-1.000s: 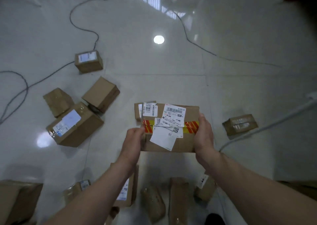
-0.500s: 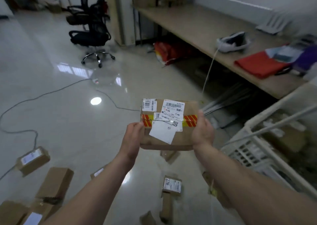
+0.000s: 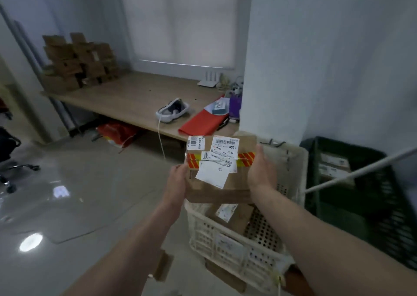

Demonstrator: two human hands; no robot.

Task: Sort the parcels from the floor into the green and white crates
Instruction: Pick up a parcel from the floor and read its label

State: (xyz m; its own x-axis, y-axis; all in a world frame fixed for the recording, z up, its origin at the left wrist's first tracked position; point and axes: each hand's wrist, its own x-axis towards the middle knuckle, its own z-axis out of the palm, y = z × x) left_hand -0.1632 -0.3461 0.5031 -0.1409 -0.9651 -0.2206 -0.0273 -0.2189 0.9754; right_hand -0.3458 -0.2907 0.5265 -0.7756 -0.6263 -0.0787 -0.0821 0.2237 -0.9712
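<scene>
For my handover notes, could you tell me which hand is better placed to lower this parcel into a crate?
Probably the right hand: it grips the parcel over the white crate, while the left hand sits left of its rim.

Clasping labelled parcel [image 3: 220, 160] between left grip [image 3: 178, 178] and right grip [image 3: 261, 171]. Poised just above white crate [image 3: 225, 246], green crate [image 3: 383, 205] rightward.

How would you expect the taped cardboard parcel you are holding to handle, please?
Probably stiff: the cardboard parcel shows flat faces between the left hand and right hand. Likely light, since side grips alone carry it. Unlikely to roll, being boxy.
</scene>
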